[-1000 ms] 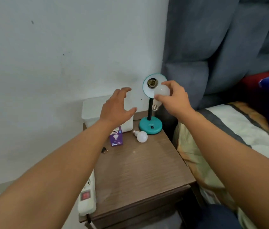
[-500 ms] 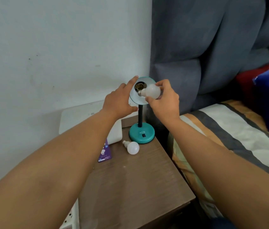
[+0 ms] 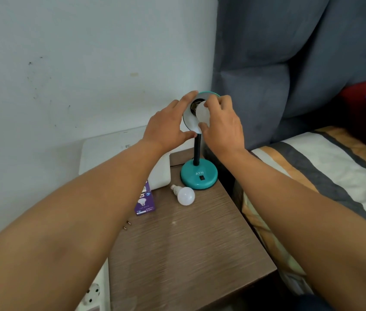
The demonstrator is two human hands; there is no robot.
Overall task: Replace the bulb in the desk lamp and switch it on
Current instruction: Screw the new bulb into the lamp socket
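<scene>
A teal desk lamp stands on its round base [image 3: 199,176] at the back of a brown bedside table [image 3: 188,250], its black neck rising to a shade [image 3: 188,122] that faces me. My left hand [image 3: 166,126] grips the shade's left rim. My right hand [image 3: 221,124] holds a white bulb [image 3: 201,113] with its screw end at the dark socket inside the shade. How far the base sits in the socket is hidden. A second white bulb [image 3: 184,195] lies on the table in front of the lamp base.
A purple bulb box [image 3: 145,203] lies left of the loose bulb, beside a white container [image 3: 123,153] against the wall. A white power strip [image 3: 92,295] hangs at the table's left edge. A striped bed [image 3: 325,176] and grey curtain [image 3: 289,63] are on the right.
My left hand reached forward and took hold of the shade's rim. My right hand turned the bulb from pointing down and brought its screw end up to the socket.
</scene>
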